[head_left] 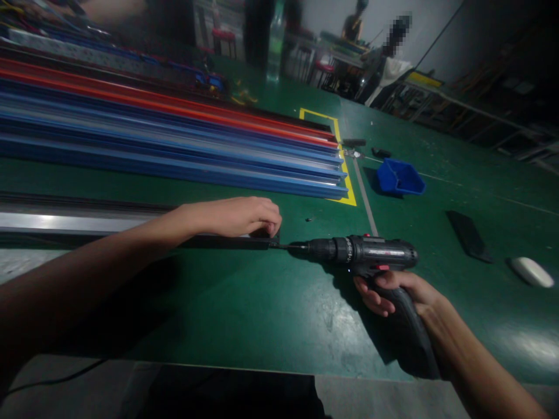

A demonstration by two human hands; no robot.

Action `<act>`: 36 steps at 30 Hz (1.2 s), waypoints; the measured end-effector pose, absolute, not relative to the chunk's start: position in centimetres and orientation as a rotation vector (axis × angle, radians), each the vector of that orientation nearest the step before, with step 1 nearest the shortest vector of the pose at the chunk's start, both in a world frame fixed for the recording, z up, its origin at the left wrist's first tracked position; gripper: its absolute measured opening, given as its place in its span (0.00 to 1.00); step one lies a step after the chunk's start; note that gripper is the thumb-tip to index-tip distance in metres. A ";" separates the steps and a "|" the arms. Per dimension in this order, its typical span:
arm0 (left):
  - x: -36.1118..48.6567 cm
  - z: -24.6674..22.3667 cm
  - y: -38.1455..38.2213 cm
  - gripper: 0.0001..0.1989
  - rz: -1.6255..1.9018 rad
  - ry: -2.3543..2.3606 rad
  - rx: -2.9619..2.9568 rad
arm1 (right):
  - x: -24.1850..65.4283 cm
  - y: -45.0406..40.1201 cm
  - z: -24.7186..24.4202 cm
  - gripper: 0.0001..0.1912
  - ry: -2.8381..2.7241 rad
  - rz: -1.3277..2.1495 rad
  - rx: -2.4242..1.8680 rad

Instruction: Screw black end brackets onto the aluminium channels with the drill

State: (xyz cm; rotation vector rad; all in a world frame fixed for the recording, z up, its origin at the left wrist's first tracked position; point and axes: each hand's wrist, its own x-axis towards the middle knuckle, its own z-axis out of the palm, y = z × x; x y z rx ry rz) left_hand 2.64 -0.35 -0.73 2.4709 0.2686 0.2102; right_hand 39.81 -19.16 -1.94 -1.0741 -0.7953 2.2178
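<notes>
A black cordless drill (pixel 379 251) lies level over the green table, its bit pointing left at the end of a dark metal profile (pixel 87 223). My right hand (pixel 399 291) is wrapped round the drill's grip, fingers near the red trigger. My left hand (pixel 255 216) rests on the right end of the profile with its fingers curled against it. The bit's tip meets or nearly meets the profile end; exact contact is too small to tell.
Blue profiles (pixel 218 151) and a red profile (pixel 174 99) lie behind. Toward the right are a blue bin (pixel 399 177), a black flat object (pixel 469 235) and a white rounded object (pixel 531 272). A bottle (pixel 275 43) stands farther back. People are in the background.
</notes>
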 end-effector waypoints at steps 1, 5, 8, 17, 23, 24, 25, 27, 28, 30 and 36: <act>2.6 -0.7 -0.4 0.13 0.213 0.269 2.471 | 39.8 -19.1 -2.0 0.14 -0.799 2.226 -1.049; 2.6 -0.7 -0.4 0.13 0.218 0.276 2.471 | 40.1 -19.0 -2.3 0.16 -0.786 2.259 -0.955; 2.7 -0.5 -0.5 0.13 0.224 0.279 2.467 | 40.3 -19.0 -2.6 0.16 -0.773 2.278 -0.929; 2.8 -0.3 -0.5 0.13 0.245 0.287 2.414 | 40.3 -19.0 -2.8 0.17 -0.760 2.277 -0.881; 2.8 -0.2 -0.6 0.13 0.236 0.291 2.425 | 40.4 -19.0 -2.8 0.16 -0.773 2.273 -0.909; 2.8 -0.2 -0.6 0.13 0.232 0.291 2.427 | 40.4 -19.0 -2.8 0.16 -0.775 2.271 -0.919; 2.8 -0.1 -0.6 0.13 0.230 0.293 2.429 | 40.3 -19.0 -2.6 0.16 -0.774 2.269 -0.937; 2.9 -0.1 -0.7 0.13 0.226 0.295 2.430 | 40.2 -19.0 -2.4 0.15 -0.758 2.254 -0.996; 2.9 -0.1 -0.7 0.13 0.225 0.295 2.429 | 40.1 -19.1 -2.3 0.15 -0.749 2.251 -1.013; 2.9 -0.1 -0.7 0.13 0.224 0.294 2.427 | 40.1 -19.0 -2.3 0.15 -0.736 2.257 -1.013; 2.9 -0.3 -0.6 0.14 0.239 0.269 2.442 | 40.1 -19.0 -2.6 0.15 -0.743 2.268 -0.990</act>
